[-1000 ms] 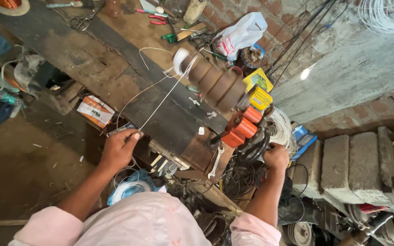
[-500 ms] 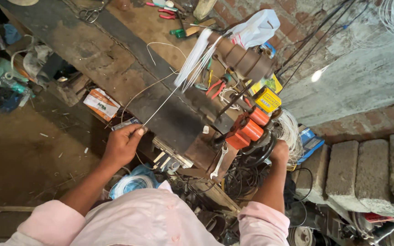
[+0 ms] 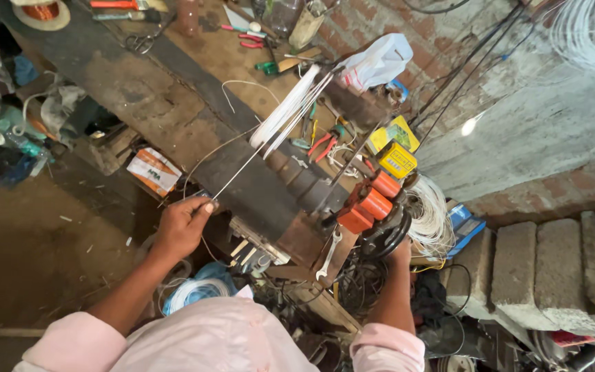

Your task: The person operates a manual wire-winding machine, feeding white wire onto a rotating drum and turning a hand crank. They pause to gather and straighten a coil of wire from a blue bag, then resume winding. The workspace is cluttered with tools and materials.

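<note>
My left hand (image 3: 182,224) pinches a thin silvery wire (image 3: 239,173) that runs taut up to a white coil (image 3: 289,109) on the winding form above the dark bench (image 3: 173,117). My right hand (image 3: 399,253) sits low behind a black wheel (image 3: 383,238) next to the orange cylinders (image 3: 368,202) of the winding machine; its fingers are mostly hidden, apparently on the wheel. A spanner (image 3: 330,253) hangs below the bench edge.
Pliers and screwdrivers (image 3: 256,41) lie on the far bench with a white plastic bag (image 3: 379,60). Yellow boxes (image 3: 395,157), a white wire bundle (image 3: 433,219), a blue-white coil (image 3: 194,289), a small carton (image 3: 154,171) and concrete blocks (image 3: 538,265) surround me.
The winding form has turned and the white coil has swung up and spread wider. My left hand stays on the wire; the right hand has shifted slightly lower by the wheel.
</note>
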`<state>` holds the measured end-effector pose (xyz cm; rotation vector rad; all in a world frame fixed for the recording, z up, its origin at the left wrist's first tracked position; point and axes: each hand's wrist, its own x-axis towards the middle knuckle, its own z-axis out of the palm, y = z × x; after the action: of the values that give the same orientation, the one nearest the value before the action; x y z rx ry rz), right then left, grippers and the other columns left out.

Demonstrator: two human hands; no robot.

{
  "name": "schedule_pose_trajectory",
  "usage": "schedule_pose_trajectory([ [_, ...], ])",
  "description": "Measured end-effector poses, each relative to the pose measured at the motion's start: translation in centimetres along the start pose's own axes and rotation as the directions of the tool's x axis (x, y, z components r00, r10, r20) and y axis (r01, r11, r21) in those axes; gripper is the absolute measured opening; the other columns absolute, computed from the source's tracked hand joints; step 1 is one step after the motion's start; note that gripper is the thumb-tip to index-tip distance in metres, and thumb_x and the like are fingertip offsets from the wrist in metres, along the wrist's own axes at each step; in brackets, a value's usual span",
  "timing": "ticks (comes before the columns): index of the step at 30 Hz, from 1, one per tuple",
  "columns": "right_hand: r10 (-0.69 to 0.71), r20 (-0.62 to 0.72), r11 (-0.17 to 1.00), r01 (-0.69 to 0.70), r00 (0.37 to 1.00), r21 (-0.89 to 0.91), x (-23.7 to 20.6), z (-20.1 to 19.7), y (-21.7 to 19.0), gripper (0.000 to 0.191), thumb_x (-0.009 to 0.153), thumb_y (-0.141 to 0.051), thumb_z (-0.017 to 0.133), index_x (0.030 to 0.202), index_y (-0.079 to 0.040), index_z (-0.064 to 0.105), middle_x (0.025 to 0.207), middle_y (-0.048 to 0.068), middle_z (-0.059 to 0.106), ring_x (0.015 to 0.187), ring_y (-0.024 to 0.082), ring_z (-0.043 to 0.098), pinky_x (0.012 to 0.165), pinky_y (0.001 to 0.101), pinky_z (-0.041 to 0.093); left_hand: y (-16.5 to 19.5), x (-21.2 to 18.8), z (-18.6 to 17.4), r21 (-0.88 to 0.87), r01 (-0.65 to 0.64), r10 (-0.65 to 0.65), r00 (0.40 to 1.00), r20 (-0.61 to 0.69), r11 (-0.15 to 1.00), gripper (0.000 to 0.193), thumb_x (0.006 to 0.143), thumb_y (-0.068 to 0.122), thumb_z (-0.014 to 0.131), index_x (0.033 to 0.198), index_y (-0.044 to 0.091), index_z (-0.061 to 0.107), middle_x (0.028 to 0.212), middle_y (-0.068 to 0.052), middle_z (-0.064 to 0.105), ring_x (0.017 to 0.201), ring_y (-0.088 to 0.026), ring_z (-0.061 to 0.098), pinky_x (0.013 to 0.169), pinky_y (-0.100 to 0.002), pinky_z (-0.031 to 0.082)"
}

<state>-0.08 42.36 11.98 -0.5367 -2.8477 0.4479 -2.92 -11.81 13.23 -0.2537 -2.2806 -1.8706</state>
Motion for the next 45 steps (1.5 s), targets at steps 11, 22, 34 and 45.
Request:
schedule_pose_trajectory([
  [11,0.008,0.072,0.955,0.014,0.997,-0.295,-5.7,0.4,-0.6,0.043,0.077,-0.043,0.073,0.100,-0.007,0.075,0.100,0.024,0.074,0.098,0.043,0.070,0.081,0.0526,0.056,0.6,-0.5,-0.4,0.043,0.119,-0.122,0.990,0.076,0.992,0.026,0.098,0.023,0.064,0.107,0.001,0.073,0.073,-0.014,0.069,0.063,-0.018,0.061,0.061,-0.035,0.050],
  [22,0.116,-0.012,0.967,-0.116,0.993,-0.228,-6.8,-1.6,0.2,0.045,0.070,-0.041,0.079,0.096,-0.004,0.077,0.096,0.026,0.074,0.095,0.044,0.071,0.085,0.0527,0.056,-0.2,0.0,-0.3,0.042,-0.030,0.028,0.999,0.045,0.999,0.024,0.096,0.022,0.065,0.105,0.001,0.073,0.082,-0.014,0.071,0.068,-0.018,0.066,0.066,-0.034,0.052],
  [34,0.195,0.024,0.970,-0.189,0.981,-0.153,-3.7,-6.4,-1.8,0.043,0.070,-0.034,0.078,0.106,-0.011,0.080,0.097,0.023,0.075,0.094,0.040,0.073,0.085,0.0497,0.056,0.0,2.1,0.8,0.045,0.094,-0.098,0.992,0.080,0.995,0.027,0.097,0.024,0.065,0.108,0.001,0.073,0.075,-0.014,0.071,0.065,-0.018,0.065,0.063,-0.034,0.052],
  [45,0.173,-0.010,0.958,-0.170,0.985,-0.232,1.8,-4.6,3.4,0.036,0.080,-0.032,0.070,0.106,-0.009,0.080,0.096,0.026,0.074,0.094,0.042,0.072,0.085,0.0512,0.056,0.2,2.6,1.9,0.034,0.092,-0.095,0.992,0.088,0.995,0.024,0.098,0.021,0.065,0.107,0.000,0.073,0.073,-0.013,0.068,0.063,-0.014,0.058,0.060,-0.033,0.049],
])
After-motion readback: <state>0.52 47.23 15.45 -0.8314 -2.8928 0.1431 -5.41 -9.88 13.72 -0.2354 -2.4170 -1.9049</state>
